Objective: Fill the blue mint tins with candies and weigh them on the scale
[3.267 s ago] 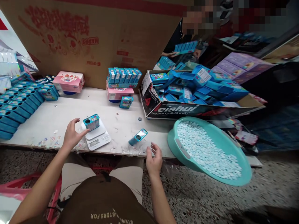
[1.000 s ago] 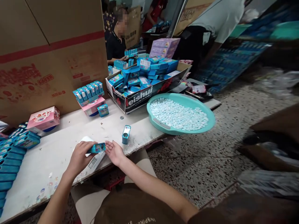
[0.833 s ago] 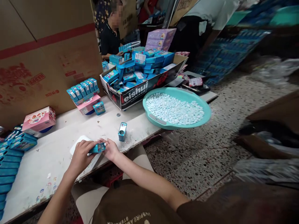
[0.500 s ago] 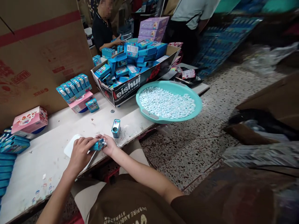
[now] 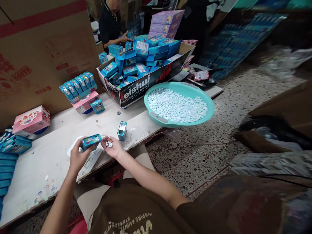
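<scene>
My left hand grips a blue candy tin, tipped on its side above a white digital scale. The tin's holed end faces my right hand, and pale pieces show at the hole. Palm up and cupped, my right hand holds several small white candies close beside that end. Just beyond it a second blue tin stands upright on the table, its round top hole uncovered. To the right, a turquoise basin is filled with the same pale candies.
A printed carton heaped with blue tins stands at the back of the white table. Pink boxes and rows of blue tins line the left side. A co-worker is behind the carton.
My left hand has lifted and turned the tin away from my right hand, baring the scale. My right palm has opened upward and its candies now show.
</scene>
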The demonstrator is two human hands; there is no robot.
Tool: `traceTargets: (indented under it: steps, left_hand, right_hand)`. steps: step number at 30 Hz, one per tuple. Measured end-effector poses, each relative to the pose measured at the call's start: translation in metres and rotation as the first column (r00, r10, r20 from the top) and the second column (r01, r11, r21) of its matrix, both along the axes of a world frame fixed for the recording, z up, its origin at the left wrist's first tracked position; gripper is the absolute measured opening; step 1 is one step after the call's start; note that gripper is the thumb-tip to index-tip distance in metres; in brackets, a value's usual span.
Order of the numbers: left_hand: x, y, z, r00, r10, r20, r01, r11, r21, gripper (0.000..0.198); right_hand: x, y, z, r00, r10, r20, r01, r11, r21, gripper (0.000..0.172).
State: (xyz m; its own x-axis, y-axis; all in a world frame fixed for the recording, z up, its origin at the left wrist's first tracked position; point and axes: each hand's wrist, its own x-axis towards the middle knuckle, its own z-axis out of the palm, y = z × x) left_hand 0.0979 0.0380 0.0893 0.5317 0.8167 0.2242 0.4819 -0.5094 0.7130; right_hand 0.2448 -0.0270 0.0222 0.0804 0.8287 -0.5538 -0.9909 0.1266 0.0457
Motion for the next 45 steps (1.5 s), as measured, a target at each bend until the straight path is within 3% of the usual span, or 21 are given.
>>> traceTargets:
  steps: [3,9,18,23,27,31,35,45]
  left_hand:
    - [-0.015,0.009,-0.010,0.957,0.202,0.207,-0.160,0.966,-0.203,0.053]
    - [-0.046,0.025,-0.027,0.826,0.421,0.375,-0.365,0.906,-0.214,0.053]
    - [-0.057,0.028,-0.061,0.820,0.429,0.378,-0.386,0.903,-0.189,0.052]
    - [-0.068,0.012,-0.065,0.841,0.425,0.334,-0.392,0.905,-0.164,0.075]
    - [-0.097,-0.007,-0.074,0.783,0.530,0.326,-0.536,0.841,-0.079,0.062]
    - [-0.127,-0.024,-0.097,0.662,0.651,0.372,-0.652,0.744,-0.143,0.050]
    - [-0.140,-0.032,-0.111,0.593,0.703,0.393,-0.681,0.698,-0.222,0.044]
    - [-0.135,-0.030,-0.115,0.574,0.683,0.452,-0.668,0.709,-0.224,0.037]
  right_hand:
    - [0.004,-0.005,0.006,0.997,-0.010,-0.082,0.001,0.995,-0.104,0.027]
    - [0.008,-0.030,0.005,0.987,0.161,0.020,-0.160,0.986,-0.033,0.039]
    - [0.019,-0.073,-0.015,0.907,0.264,0.328,-0.282,0.959,0.010,0.044]
    - [0.030,-0.088,-0.022,0.845,0.252,0.472,-0.267,0.963,-0.036,0.040]
    - [0.044,-0.097,-0.024,0.787,0.209,0.580,-0.221,0.974,-0.051,0.039]
    - [0.064,-0.103,-0.028,0.709,0.140,0.691,-0.138,0.989,-0.058,0.039]
    - [0.081,-0.106,-0.037,0.731,0.055,0.680,-0.035,0.998,-0.043,0.039]
    - [0.088,-0.106,-0.047,0.913,-0.024,0.407,0.045,0.998,-0.041,0.035]
